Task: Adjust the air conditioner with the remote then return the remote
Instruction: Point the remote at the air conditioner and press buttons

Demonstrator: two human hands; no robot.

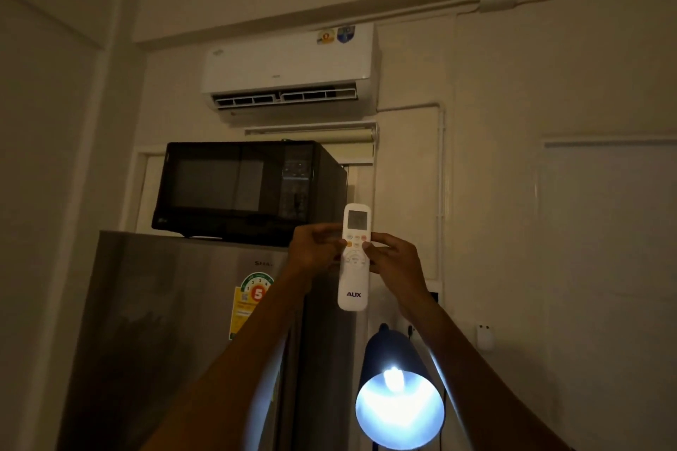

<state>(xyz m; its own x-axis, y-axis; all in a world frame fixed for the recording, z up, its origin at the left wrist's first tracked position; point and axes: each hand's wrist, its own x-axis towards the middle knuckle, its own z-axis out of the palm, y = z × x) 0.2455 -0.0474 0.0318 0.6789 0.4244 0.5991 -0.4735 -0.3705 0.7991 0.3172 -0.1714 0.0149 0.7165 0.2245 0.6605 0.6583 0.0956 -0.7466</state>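
A white air conditioner [291,71] hangs high on the wall, its lower flap open. I hold a white remote [354,278] upright in front of me, its small screen at the top, pointing up toward the unit. My left hand [318,249] grips the remote's left side and my right hand [394,262] grips its right side. My right thumb rests on the buttons below the screen. The remote's back and the fingers behind it are hidden.
A black microwave [241,189] sits on top of a grey refrigerator [176,333] just left of my hands. A lit desk lamp [399,395] shines below the remote. A small white holder [485,335] is fixed on the wall at the right.
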